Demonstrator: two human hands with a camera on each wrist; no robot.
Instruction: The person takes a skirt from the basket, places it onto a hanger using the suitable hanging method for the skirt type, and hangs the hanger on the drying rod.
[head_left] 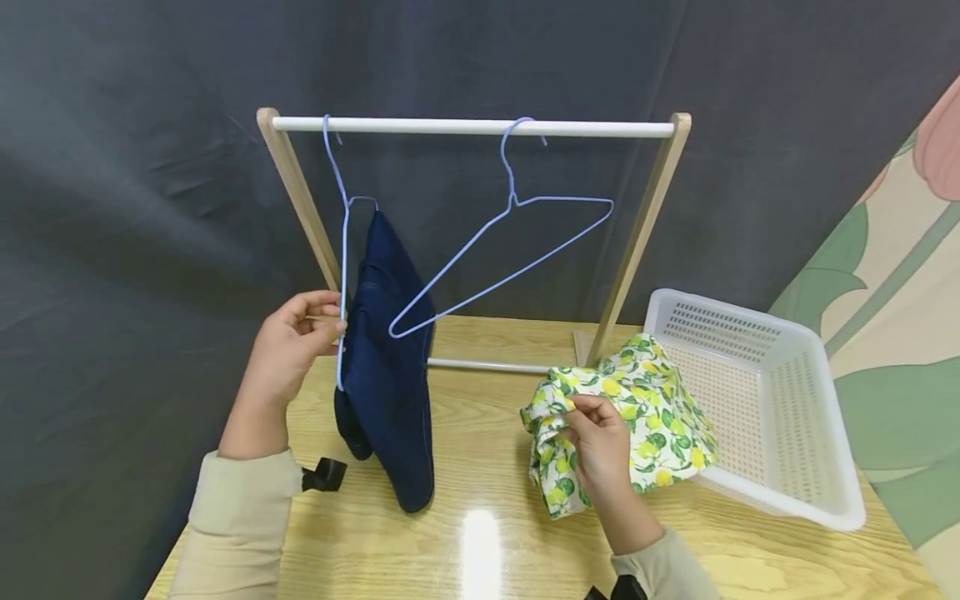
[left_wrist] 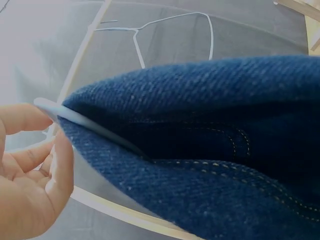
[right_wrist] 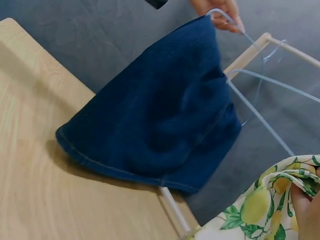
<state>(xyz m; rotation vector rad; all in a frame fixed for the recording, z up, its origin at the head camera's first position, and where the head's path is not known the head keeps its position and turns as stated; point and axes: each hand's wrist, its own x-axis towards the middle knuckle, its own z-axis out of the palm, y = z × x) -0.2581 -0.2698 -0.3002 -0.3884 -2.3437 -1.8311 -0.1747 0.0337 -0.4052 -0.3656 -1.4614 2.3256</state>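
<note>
My left hand (head_left: pixel 291 346) pinches the outer end of a light blue wire hanger (head_left: pixel 344 275) between thumb and fingers. A dark blue denim garment (head_left: pixel 386 358), apparently a skirt, hangs on this hanger. In the left wrist view the hanger's end sticks out of the denim opening (left_wrist: pixel 190 135) beside my fingertips. My right hand (head_left: pixel 603 446) pinches the gathered edge of a white cloth garment printed with lemons and leaves (head_left: pixel 652 417); its exact kind cannot be told. A second blue hanger (head_left: pixel 517 271), bare, hangs on the rod right of the denim.
A wooden rack with a white rod (head_left: pixel 450 127) stands on the wooden table (head_left: pixel 480 442), with a lower bar (head_left: pixel 495 366) near the tabletop. A white plastic basket (head_left: pixel 813 442) stands at the right, next to the lemon-print cloth. A dark curtain (head_left: pixel 465 50) hangs behind.
</note>
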